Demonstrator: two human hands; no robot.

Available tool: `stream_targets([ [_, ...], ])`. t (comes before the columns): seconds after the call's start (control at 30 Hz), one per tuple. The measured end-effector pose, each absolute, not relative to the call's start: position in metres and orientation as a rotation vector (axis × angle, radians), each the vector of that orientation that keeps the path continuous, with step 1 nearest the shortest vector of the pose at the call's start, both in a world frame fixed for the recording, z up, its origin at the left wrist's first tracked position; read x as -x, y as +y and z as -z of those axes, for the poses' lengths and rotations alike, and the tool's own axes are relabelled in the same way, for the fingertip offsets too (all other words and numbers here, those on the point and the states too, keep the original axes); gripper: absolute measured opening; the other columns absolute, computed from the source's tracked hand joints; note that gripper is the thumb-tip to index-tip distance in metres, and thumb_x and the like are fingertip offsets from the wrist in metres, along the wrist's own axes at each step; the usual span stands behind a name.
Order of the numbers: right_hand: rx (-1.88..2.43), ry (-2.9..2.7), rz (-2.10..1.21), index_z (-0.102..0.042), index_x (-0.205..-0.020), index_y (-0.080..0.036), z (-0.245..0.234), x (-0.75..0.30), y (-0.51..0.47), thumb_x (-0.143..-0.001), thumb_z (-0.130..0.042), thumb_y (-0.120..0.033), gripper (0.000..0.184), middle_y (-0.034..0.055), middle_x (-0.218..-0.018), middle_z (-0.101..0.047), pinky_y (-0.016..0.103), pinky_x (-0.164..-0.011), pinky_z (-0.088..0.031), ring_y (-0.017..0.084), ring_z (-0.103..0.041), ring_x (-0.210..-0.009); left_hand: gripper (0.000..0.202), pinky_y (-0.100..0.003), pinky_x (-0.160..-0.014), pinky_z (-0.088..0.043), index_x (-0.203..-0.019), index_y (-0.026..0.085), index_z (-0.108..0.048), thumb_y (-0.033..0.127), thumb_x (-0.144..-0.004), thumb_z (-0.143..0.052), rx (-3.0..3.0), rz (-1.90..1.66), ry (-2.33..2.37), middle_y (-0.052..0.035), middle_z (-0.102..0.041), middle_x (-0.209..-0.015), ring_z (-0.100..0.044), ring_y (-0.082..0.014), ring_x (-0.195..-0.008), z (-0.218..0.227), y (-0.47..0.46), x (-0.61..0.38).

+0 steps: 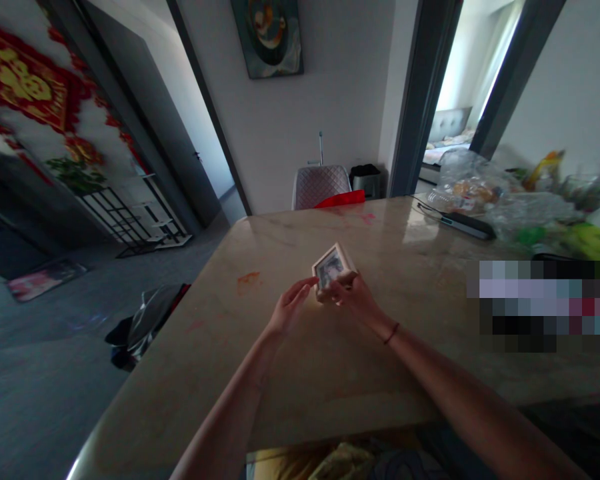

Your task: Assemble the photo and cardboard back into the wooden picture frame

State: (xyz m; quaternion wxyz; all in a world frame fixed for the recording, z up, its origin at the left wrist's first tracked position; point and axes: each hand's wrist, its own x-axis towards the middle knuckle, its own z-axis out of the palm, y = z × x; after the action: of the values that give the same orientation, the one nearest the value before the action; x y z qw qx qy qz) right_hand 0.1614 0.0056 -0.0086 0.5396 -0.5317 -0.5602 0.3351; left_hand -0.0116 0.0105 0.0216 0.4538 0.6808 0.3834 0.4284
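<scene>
A small stack of cards or a small box with a printed picture on its face (331,265) is held above the middle of a beige marble table (300,360). My right hand (351,295) grips it from below and the right, fingers curled around its lower edge. My left hand (289,308) comes up from the left, thumb and fingertips touching the object's lower left corner. A dark band circles my right wrist.
Plastic bags with food and green items (510,200) crowd the table's far right, beside a dark flat device (463,225). A quilted chair (321,185) with something red stands at the far edge. A chair with draped clothes (147,320) sits left of the table.
</scene>
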Motion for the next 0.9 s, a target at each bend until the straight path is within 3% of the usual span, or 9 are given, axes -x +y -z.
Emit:
stream_targets([
  [0.2,1.372,-1.157,-0.735,-0.053,-0.11,-0.016,0.023,-0.177,0.021,-0.076,-0.055,-0.046,0.046,0.0113,-0.092,-0.066,0.025,-0.045,-0.051,0.016,-0.064,-0.061,0.034,-0.036,-0.1,-0.036,-0.11,0.021,-0.061,0.035,-0.081,-0.049,-1.936,-0.915,1.158,-0.005,-0.062,-0.118,-0.053,-0.0205,-0.113,-0.011,0.017,0.015],
  [0.33,1.367,-1.258,-0.7,-0.061,-0.103,-0.017,0.036,-0.185,0.028,-0.074,-0.058,-0.04,0.038,0.0092,-0.082,-0.068,0.026,-0.05,-0.051,0.016,-0.063,-0.062,0.035,-0.037,-0.103,-0.033,-0.113,0.023,-0.059,0.027,-0.079,-0.052,-2.082,-0.889,1.241,-0.0048,-0.057,-0.125,-0.05,-0.0201,-0.117,-0.011,0.015,0.015],
  [0.57,1.375,-1.194,-0.737,-0.063,-0.099,-0.013,0.033,-0.189,0.034,-0.076,-0.051,-0.039,0.037,0.0117,-0.089,-0.069,0.031,-0.063,-0.052,0.018,-0.066,-0.073,0.031,-0.034,-0.101,-0.034,-0.108,0.022,-0.062,0.026,-0.08,-0.05,-2.128,-0.79,1.285,-0.006,-0.054,-0.128,-0.05,-0.0194,-0.116,-0.003,0.017,0.015],
  [0.63,1.381,-1.255,-0.677,-0.065,-0.093,-0.014,0.026,-0.19,0.031,-0.075,-0.053,-0.039,0.033,0.0118,-0.089,-0.069,0.031,-0.068,-0.051,0.019,-0.066,-0.077,0.026,-0.034,-0.094,-0.04,-0.099,0.022,-0.066,0.028,-0.079,-0.051,-2.11,-0.756,1.311,-0.0062,-0.062,-0.115,-0.057,-0.0204,-0.106,-0.003,0.017,0.014],
  [0.7,1.41,-1.345,-0.596,-0.066,-0.079,-0.016,0.017,-0.191,0.027,-0.073,-0.054,-0.042,0.029,0.0102,-0.082,-0.069,0.031,-0.067,-0.049,0.02,-0.065,-0.074,0.021,-0.033,-0.081,-0.046,-0.077,0.02,-0.067,0.033,-0.078,-0.051,-2.033,-0.714,1.39,-0.0056,-0.069,-0.086,-0.062,-0.02,-0.084,-0.006,0.017,0.014],
  [0.73,1.441,-1.368,-0.568,-0.064,-0.068,-0.017,0.012,-0.192,0.024,-0.073,-0.054,-0.045,0.03,0.0088,-0.075,-0.068,0.03,-0.065,-0.048,0.019,-0.064,-0.069,0.027,-0.032,-0.072,-0.047,-0.063,0.019,-0.064,0.037,-0.079,-0.05,-1.955,-0.706,1.414,-0.0043,-0.065,-0.068,-0.061,-0.0184,-0.07,-0.01,0.016,0.015],
  [0.8,1.462,-1.34,-0.61,-0.055,-0.051,-0.019,0.001,-0.196,0.018,-0.074,-0.05,-0.056,0.043,0.0051,-0.057,-0.061,0.027,-0.056,-0.044,0.015,-0.058,-0.055,0.046,-0.028,-0.055,-0.044,-0.043,0.02,-0.046,0.05,-0.079,-0.046,-1.726,-0.738,1.363,0.0005,-0.046,-0.043,-0.049,-0.013,-0.046,-0.019,0.014,0.019],
  [0.9,1.166,-1.239,-1.173,-0.033,-0.038,-0.022,-0.011,-0.202,0.01,-0.078,-0.021,-0.072,0.065,-0.001,-0.039,-0.041,0.022,-0.04,-0.034,0.008,-0.038,-0.036,0.061,-0.024,-0.038,-0.033,-0.039,0.024,-0.025,0.072,-0.077,-0.023,-1.34,-0.78,0.978,0.0046,-0.024,-0.037,-0.026,-0.0078,-0.034,-0.033,0.012,0.029],
])
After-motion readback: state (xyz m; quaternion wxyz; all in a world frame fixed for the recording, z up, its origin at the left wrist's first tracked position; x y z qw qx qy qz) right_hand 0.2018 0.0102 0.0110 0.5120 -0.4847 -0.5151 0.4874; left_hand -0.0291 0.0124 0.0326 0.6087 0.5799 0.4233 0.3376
